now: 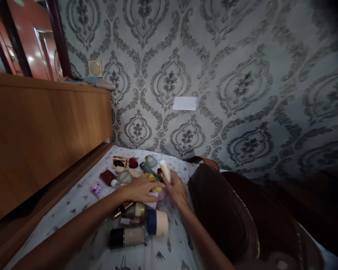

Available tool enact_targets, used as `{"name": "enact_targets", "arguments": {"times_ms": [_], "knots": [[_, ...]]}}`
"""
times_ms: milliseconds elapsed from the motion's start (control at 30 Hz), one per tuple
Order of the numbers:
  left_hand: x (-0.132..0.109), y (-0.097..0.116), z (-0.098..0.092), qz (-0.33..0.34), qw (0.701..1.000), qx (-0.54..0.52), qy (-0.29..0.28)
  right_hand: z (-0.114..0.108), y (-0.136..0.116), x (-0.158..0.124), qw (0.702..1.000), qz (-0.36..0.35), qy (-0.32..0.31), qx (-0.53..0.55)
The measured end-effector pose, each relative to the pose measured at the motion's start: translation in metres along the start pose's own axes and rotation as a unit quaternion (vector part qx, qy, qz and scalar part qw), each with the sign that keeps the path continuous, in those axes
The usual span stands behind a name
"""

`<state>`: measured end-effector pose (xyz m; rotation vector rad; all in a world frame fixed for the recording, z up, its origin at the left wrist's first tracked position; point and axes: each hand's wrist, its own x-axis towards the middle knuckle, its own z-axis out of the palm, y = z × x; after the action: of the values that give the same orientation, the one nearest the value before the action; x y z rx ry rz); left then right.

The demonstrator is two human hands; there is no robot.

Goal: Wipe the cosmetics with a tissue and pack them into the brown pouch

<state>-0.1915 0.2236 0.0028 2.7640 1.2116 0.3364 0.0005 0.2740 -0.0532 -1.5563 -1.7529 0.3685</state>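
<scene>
My right hand is closed around a small cream bottle with a white cap, held tilted above the pile of cosmetics. My left hand lies over the middle of the pile, fingers stretched out. Its fingertips are by a round yellow-and-purple item, partly hidden under them. Nearer to me lie a foundation bottle with a black cap, a navy-and-peach jar and a small jar with a gold band. Beyond the left hand are a clear round bottle and a dark green tube.
The cosmetics lie on a white patterned sheet. A dark brown bag stands close by my right arm. On the left rises a wooden cabinet. The patterned wall closes off the back. A purple-and-white tube lies at the pile's left edge.
</scene>
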Motion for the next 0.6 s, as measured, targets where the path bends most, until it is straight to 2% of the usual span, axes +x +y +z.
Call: {"name": "enact_targets", "arguments": {"times_ms": [100, 167, 267, 400, 500, 600], "knots": [[-0.003, -0.002, -0.005, 0.047, 0.999, 0.0, -0.024, -0.009, 0.01, -0.009, 0.999, 0.025, -0.006, -0.028], [-0.007, -0.013, -0.01, 0.039, 0.999, 0.02, -0.013, -0.01, 0.017, -0.014, 0.999, 0.025, -0.003, -0.042], [-0.015, -0.044, -0.017, -0.026, 0.998, 0.047, 0.034, -0.007, 0.026, -0.02, 0.999, 0.006, 0.003, -0.033], [-0.032, -0.102, -0.024, -0.16, 0.979, 0.06, 0.108, -0.002, 0.032, -0.03, 1.0, -0.011, 0.009, -0.002], [-0.043, -0.143, -0.026, -0.232, 0.964, 0.042, 0.122, 0.001, 0.034, -0.037, 0.999, -0.01, 0.027, 0.023], [-0.047, -0.172, -0.028, -0.292, 0.948, 0.01, 0.128, 0.007, 0.037, -0.039, 0.994, -0.016, 0.068, 0.088]]}}
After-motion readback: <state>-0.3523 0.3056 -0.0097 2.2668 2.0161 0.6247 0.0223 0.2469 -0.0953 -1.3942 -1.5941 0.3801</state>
